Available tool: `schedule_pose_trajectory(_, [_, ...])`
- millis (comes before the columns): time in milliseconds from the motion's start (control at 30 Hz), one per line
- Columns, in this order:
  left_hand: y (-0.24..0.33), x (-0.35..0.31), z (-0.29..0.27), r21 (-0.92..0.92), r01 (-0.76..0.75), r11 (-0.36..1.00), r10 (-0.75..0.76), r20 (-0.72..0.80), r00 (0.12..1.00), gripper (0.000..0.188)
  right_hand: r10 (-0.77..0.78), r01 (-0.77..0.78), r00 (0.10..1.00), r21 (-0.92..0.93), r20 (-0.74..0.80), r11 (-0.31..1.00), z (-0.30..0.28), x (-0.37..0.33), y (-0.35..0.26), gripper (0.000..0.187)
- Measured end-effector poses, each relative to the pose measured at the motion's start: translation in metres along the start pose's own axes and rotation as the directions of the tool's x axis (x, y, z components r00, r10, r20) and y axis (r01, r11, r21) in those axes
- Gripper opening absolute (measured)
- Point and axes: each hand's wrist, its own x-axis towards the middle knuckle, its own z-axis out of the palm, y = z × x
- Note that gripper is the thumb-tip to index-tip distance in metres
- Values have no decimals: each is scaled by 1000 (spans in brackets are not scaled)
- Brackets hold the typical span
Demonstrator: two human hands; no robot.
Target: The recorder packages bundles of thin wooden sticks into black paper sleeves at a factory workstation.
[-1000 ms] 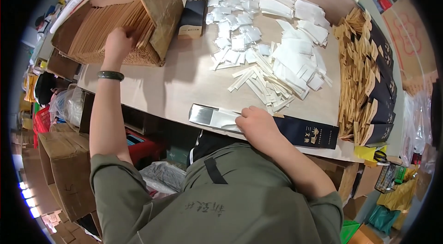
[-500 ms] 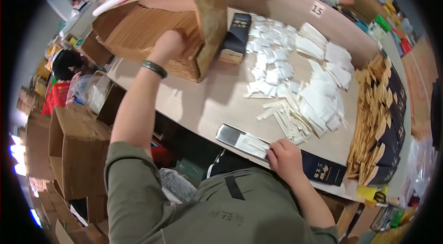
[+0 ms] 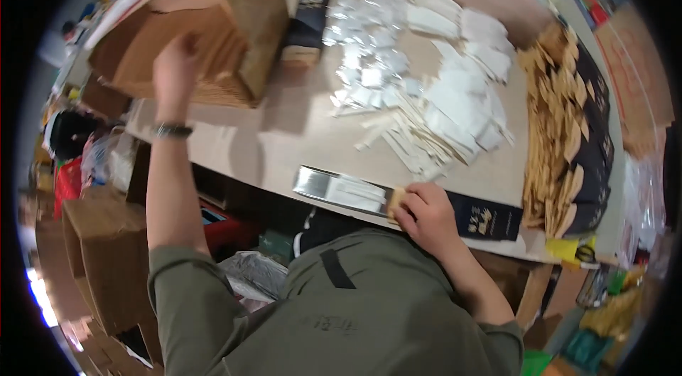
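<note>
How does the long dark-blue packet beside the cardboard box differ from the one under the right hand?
The long dark-blue paper packet beside the brown cardboard box points across the pale table; the dark-blue packet under the right hand runs along the near edge. No hand touches the first; the right hand partly covers the second. Both are dark blue.

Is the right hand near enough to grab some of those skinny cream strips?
Probably yes. The strips lie just past the right hand, and nothing seems to stand between. But it is busy at the dark packet, so it might have to let go first.
</note>
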Motion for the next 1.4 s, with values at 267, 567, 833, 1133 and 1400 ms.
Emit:
schedule_pose_trajectory(267, [27,-204,10,-628,549,551,121,712,692,8,44,-49,988,31,149,998,-2,-23,12,37])
schedule_pose_trajectory(567, [94,-214,36,-570,388,724,249,741,624,15,-20,23,985,-16,169,1000,2,-21,10,36])
schedule_pose_trajectory(833, [164,-241,49,-517,195,834,97,484,870,18,36,-14,987,-140,154,990,5,-10,3,38])
schedule_pose_trajectory(1133, [178,-226,14,-680,81,729,475,587,656,73,-7,16,994,-82,113,996,-6,-10,-3,47])
schedule_pose_trajectory(1400, [148,-201,28,-470,-271,840,457,344,820,40,-280,324,946,-514,164,794,-109,80,-5,21])
